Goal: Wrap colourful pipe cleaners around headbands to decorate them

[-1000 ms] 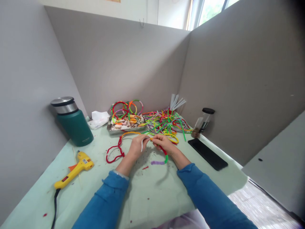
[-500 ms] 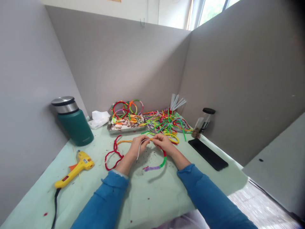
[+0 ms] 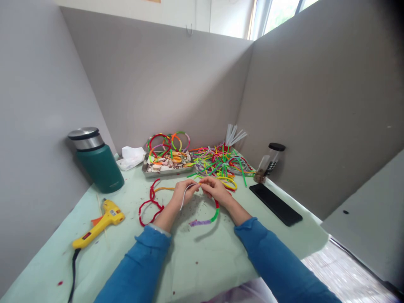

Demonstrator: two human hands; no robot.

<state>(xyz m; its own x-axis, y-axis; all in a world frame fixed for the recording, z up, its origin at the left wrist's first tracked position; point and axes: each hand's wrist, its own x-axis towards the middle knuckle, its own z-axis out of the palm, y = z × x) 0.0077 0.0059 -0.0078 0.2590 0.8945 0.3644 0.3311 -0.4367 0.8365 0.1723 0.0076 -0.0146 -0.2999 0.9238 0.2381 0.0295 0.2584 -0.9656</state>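
Note:
Between my two hands is a thin white wire [image 3: 182,202], part of it wrapped in coloured fuzzy pipe cleaner [image 3: 205,222] in red, green and purple. My left hand [image 3: 184,192] is closed in a pinch on the wire, whose bare end hangs down below the fingers. An orange pipe cleaner [image 3: 166,188] runs out to the left of that hand. My right hand [image 3: 217,190] pinches the wire just beside the left fingertips, where a bit of orange shows. From under it the wrapped part curves down and back to the left.
Red pipe cleaners [image 3: 151,202] lie left of my hands. A metal tray [image 3: 168,172] of shells, with wrapped hoops [image 3: 159,141], stands behind, beside a pipe-cleaner pile [image 3: 221,162]. Around are a yellow glue gun [image 3: 101,225], green bottle [image 3: 99,168], jar [image 3: 269,162] and black phone-like slab [image 3: 276,204].
My right fingers have turned slightly at the orange bit, which shows less now. The wrapped curve and the white wire end have shifted slightly. The other things lie as before.

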